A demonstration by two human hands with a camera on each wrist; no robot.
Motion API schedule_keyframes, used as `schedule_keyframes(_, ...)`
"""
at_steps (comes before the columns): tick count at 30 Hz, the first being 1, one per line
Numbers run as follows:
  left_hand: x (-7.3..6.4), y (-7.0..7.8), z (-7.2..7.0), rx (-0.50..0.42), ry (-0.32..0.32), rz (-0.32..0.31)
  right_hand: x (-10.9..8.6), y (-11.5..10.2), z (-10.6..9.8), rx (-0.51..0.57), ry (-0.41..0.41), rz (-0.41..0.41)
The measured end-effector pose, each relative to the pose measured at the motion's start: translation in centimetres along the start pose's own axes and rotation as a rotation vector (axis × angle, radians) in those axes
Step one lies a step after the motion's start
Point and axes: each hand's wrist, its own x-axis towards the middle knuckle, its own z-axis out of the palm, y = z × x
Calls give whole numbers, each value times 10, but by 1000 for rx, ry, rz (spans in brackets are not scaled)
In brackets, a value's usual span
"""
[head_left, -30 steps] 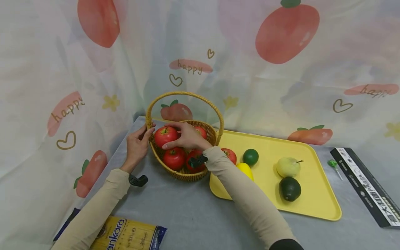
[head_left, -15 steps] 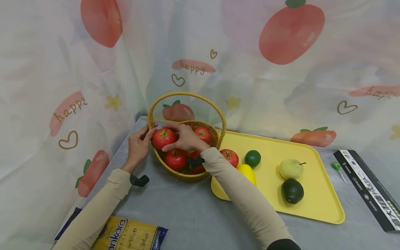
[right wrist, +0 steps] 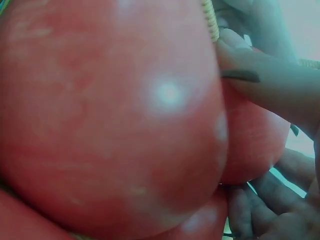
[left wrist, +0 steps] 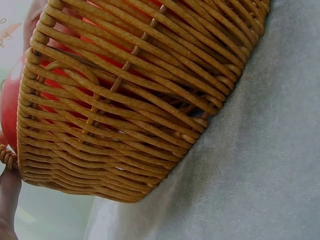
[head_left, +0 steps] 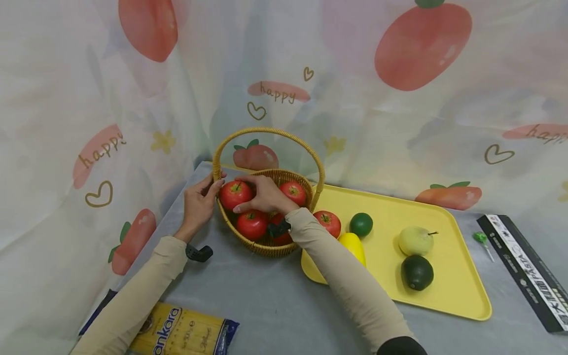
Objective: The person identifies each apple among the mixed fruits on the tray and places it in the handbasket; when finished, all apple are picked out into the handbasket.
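Observation:
A wicker basket [head_left: 268, 251] with a tall arched handle holds several red tomatoes. My left hand [head_left: 198, 207] pinches the basket's rim at the left foot of the handle. In the left wrist view the woven side [left wrist: 115, 145] fills much of the picture, with fingers [left wrist: 7, 205] at the left edge. My right hand [head_left: 265, 194] reaches into the basket and grips the left tomato [head_left: 235, 195], thumb in front and fingers behind. Near it lie the front tomato [head_left: 252, 225] and back tomato [head_left: 293, 193]. Another tomato [head_left: 280, 230] is partly covered by the wrist strap.
Right of the basket lies a yellow tray [head_left: 443, 296] bearing a tomato [head_left: 328, 223], a lime-like green fruit [head_left: 361, 224], a yellow fruit [head_left: 352, 246], a pear [head_left: 415, 240] and an avocado [head_left: 417, 272]. A pasta box [head_left: 525, 271], a green lollipop [head_left: 481, 238] and a spaghetti packet [head_left: 186, 330] lie around.
The right hand and its tomato have shifted slightly left within the basket, uncovering more of the back tomato. The left hand keeps its hold. The head view has turned a little.

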Motion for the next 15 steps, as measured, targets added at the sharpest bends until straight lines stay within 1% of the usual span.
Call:
schedule_keyframes(4, -3, 20, 1, -12, 0, -1, 0, 1, 0, -30, -11, 5)
schedule_keyframes(9, -2, 17, 2, -7, 5, 4, 1, 3, 1, -68, -11, -6)
schedule_keyframes(15, -2, 19, 3, -13, 11, 17, 1, 4, 2, -120, -19, -23)
